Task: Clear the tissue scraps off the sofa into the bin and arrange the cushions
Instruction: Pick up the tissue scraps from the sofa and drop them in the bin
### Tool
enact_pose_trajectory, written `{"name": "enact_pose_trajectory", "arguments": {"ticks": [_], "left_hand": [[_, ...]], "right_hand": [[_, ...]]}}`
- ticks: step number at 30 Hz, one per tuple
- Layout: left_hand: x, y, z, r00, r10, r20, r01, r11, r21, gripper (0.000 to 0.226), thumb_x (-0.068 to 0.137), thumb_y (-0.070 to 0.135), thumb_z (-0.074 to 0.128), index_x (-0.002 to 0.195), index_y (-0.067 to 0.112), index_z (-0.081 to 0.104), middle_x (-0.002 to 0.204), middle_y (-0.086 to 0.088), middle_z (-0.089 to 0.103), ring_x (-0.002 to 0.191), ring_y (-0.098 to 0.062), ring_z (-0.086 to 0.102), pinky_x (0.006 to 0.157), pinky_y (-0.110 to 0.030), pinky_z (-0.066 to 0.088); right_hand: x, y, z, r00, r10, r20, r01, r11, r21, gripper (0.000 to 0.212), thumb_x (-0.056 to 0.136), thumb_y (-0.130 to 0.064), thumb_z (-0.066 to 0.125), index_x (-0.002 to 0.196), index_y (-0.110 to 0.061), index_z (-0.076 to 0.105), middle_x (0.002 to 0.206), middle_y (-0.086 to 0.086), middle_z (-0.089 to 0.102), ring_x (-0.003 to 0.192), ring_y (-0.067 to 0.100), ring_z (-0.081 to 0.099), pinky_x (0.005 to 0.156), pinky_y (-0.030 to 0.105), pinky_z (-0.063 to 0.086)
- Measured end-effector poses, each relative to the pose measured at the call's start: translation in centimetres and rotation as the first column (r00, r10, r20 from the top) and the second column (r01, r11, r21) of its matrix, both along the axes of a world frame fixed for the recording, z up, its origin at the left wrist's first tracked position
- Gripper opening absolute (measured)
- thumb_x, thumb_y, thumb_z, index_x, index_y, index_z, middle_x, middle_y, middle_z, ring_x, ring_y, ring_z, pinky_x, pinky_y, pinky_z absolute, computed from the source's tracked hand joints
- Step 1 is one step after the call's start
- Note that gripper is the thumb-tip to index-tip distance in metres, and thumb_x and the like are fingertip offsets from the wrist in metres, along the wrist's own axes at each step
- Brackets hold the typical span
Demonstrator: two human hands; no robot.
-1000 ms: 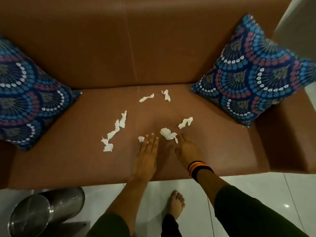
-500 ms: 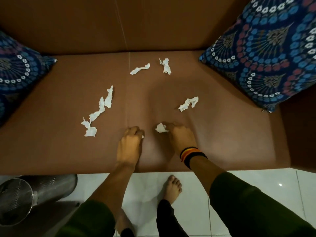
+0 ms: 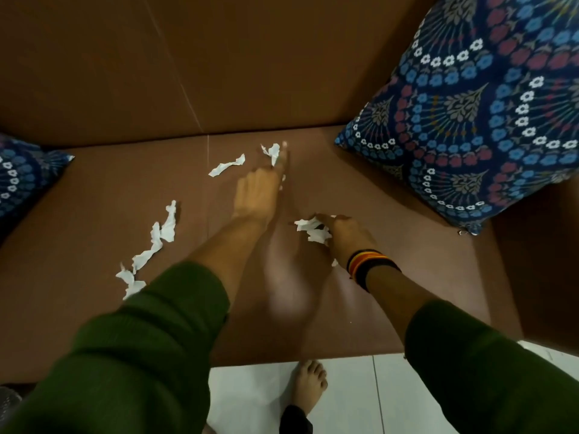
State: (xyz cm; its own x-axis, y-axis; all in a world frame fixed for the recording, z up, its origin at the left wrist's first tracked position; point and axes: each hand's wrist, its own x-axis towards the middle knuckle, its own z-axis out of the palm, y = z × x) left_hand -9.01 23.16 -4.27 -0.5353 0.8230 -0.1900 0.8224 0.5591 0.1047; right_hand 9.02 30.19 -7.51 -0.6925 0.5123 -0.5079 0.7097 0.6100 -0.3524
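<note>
White tissue scraps lie on the brown sofa seat (image 3: pixel 423 277). My right hand (image 3: pixel 349 238), with a striped wristband, is closed on a bunch of tissue scraps (image 3: pixel 313 230) at mid seat. My left hand (image 3: pixel 258 194) stretches to the back of the seat, fingers curled, fingertips on a back scrap (image 3: pixel 272 150); a white bit shows at its knuckles. A loose strip (image 3: pixel 227 166) lies just left of it. A string of torn pieces (image 3: pixel 158 234) runs down to the left under my sleeve. Patterned blue cushions lean at the right (image 3: pixel 470 120) and far left (image 3: pixel 18 173).
The sofa backrest (image 3: pixel 188 57) rises behind the seat and an armrest (image 3: pixel 548 261) closes the right end. A sliver of the metal bin (image 3: pixel 7 400) shows at the bottom left on the white tiled floor (image 3: pixel 351 396), where my bare foot (image 3: pixel 308 386) stands.
I have leaned in closer. My left hand has moved from the front of the seat to the back scrap. My right hand has gathered a second scrap beside the first one.
</note>
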Motion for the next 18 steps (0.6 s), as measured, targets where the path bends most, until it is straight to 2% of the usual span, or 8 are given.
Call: {"name": "enact_pose_trajectory", "arguments": {"ticks": [1,2,4,7,11,15,16,18], "left_hand": [[-0.8,1.2,-0.5,1.0,-0.009,-0.016,0.009,1.0,0.001,0.088,0.09,-0.008,0.055,0.164,0.019,0.014,0.094,-0.012,0.068,0.087,-0.038,0.069,0.068,-0.044,0.047],[-1.5,2.2,-1.1,0.999,-0.017,-0.032,0.016,1.0,-0.011,0.094,0.09,-0.009,0.056,0.164,0.019,0.007,0.101,-0.016,0.07,0.092,-0.04,0.07,0.07,-0.045,0.048],[-2.3,3.5,-2.1,0.998,-0.002,-0.064,-0.001,0.999,-0.053,0.083,0.09,-0.01,0.056,0.162,0.014,0.02,0.113,-0.021,0.07,0.104,-0.041,0.069,0.078,-0.047,0.052],[-2.0,4.1,-2.5,0.997,0.04,-0.063,-0.044,0.997,-0.065,0.043,0.093,-0.006,0.057,0.135,0.005,0.057,0.118,-0.021,0.069,0.106,-0.041,0.07,0.084,-0.046,0.055],[-1.2,2.0,-1.5,0.999,0.035,-0.016,-0.037,0.997,-0.075,0.031,0.094,-0.001,0.06,0.123,0.01,0.068,0.115,-0.016,0.07,0.101,-0.038,0.072,0.075,-0.042,0.055],[0.2,-4.8,0.2,0.989,0.143,0.043,-0.145,0.989,0.038,0.019,0.1,0.02,0.06,0.115,0.015,0.071,0.124,-0.008,0.062,0.109,-0.031,0.065,0.075,-0.044,0.058],[0.6,-7.1,0.6,0.981,0.18,0.078,-0.185,0.981,0.065,0.019,0.098,0.017,0.062,0.113,0.012,0.072,0.128,-0.008,0.059,0.111,-0.032,0.063,0.076,-0.045,0.058],[1.4,-12.2,1.6,0.938,0.282,0.201,-0.305,0.948,0.094,0.02,0.093,0.01,0.063,0.11,0.011,0.075,0.125,-0.01,0.066,0.105,-0.035,0.069,0.079,-0.044,0.059]], "right_hand": [[0.3,-0.1,-0.6,0.999,-0.018,-0.038,0.018,1.0,-0.002,0.061,0.089,-0.008,0.064,0.143,-0.03,0.047,0.128,0.009,0.064,0.108,0.029,0.065,0.088,0.039,0.056],[0.6,-0.4,-1.1,0.995,-0.041,-0.086,0.041,0.999,0.003,0.056,0.088,-0.009,0.064,0.139,-0.03,0.052,0.126,0.008,0.065,0.106,0.029,0.066,0.085,0.037,0.055],[1.4,-0.9,-1.8,0.981,-0.071,-0.181,0.078,0.996,0.033,0.045,0.088,-0.012,0.065,0.13,-0.025,0.062,0.116,0.01,0.068,0.098,0.032,0.068,0.078,0.036,0.054],[2.2,-2.0,-1.7,0.969,-0.112,-0.218,0.131,0.989,0.075,0.032,0.088,-0.015,0.068,0.12,-0.019,0.069,0.101,0.011,0.068,0.084,0.034,0.069,0.069,0.033,0.051],[2.7,-3.7,-0.2,0.957,-0.192,-0.216,0.205,0.978,0.038,0.02,0.089,-0.012,0.066,0.107,-0.015,0.074,0.098,0.01,0.066,0.08,0.032,0.067,0.067,0.033,0.053],[2.6,-6.1,1.9,0.935,-0.255,-0.245,0.253,0.967,-0.042,0.012,0.088,-0.007,0.069,0.095,-0.011,0.078,0.123,0.004,0.061,0.09,0.028,0.069,0.079,0.038,0.059],[2.3,-6.9,2.4,0.929,-0.257,-0.266,0.254,0.966,-0.047,0.012,0.087,-0.006,0.07,0.094,-0.011,0.078,0.122,0.004,0.063,0.091,0.027,0.069,0.08,0.038,0.059],[1.2,-8.5,3.4,0.932,-0.251,-0.261,0.246,0.968,-0.052,0.011,0.086,-0.003,0.068,0.088,-0.008,0.078,0.1,0.007,0.072,0.084,0.029,0.07,0.074,0.04,0.06]]}}
